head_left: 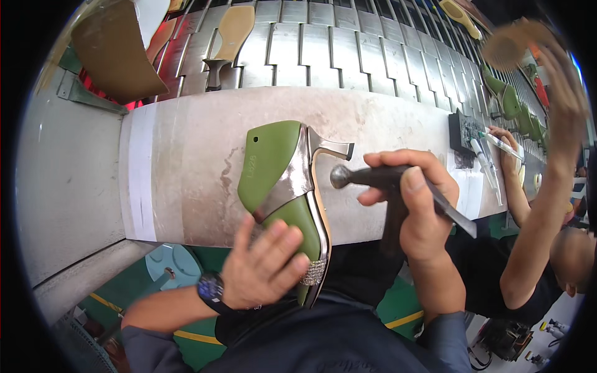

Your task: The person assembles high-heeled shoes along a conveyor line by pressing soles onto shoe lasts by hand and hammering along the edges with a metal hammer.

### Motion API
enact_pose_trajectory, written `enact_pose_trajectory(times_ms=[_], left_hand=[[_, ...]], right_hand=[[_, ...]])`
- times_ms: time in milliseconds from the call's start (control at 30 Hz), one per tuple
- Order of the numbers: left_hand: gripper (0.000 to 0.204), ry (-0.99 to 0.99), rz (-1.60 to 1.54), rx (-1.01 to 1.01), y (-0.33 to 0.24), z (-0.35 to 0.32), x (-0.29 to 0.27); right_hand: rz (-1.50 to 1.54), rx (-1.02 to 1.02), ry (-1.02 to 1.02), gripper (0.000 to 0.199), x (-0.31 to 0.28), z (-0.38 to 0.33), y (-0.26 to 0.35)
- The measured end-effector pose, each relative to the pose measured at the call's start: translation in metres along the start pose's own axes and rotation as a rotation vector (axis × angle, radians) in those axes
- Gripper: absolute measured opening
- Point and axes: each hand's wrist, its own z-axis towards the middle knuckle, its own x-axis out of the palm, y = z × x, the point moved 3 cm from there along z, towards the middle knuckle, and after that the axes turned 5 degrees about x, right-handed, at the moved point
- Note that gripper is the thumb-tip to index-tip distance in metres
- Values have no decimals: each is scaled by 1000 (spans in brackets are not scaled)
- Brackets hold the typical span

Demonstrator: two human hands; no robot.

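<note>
Right hand (429, 205): fingers (415, 189) clamped round a dark hammer (398, 179) at its head, to the right of the shoe (298, 177). Round face points toward the shoe, near its heel but apart; handle blurred. Left hand (264, 267): fingers extended, slightly apart, lying over the shoe's green side toward the toe, grasping nothing. Firmness of contact: cannot tell.

Shoe: on its side over the counter (199, 193), silver heel to the right, toe past the near edge. Green and silver; glittery band (313, 272) near the toe. Watch (211, 291) on the left wrist, left of the shoe's toe.

Farther out: black block (462, 133) and white syringes (484, 165) well right of the shoe. Metal slats (323, 46) beyond it, bearing a tan sole (235, 31) up and to the left. Co-worker (541, 248) far right of the shoe, one arm raised.
</note>
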Motion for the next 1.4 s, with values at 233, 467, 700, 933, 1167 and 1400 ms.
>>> enact_pose_trajectory(times_ms=[233,467,700,933,1167,1400], left_hand=[[121,188,-176,-181,55,49,-15],[115,176,-182,-200,63,39,-9],[111,129,-187,-187,68,38,-7],[101,136,-141,-202,68,38,-8],[76,111,-124,-212,67,31,-6],[85,115,-96,-199,70,30,-8]], right_hand=[[55,174,-69,34,11,2,-24],[-47,94,19,30,19,29,-21],[-192,249,194,28,27,73,-2],[126,271,-15,39,0,17,-59],[51,138,141,31,12,31,-33],[-423,82,332,23,40,49,8]])
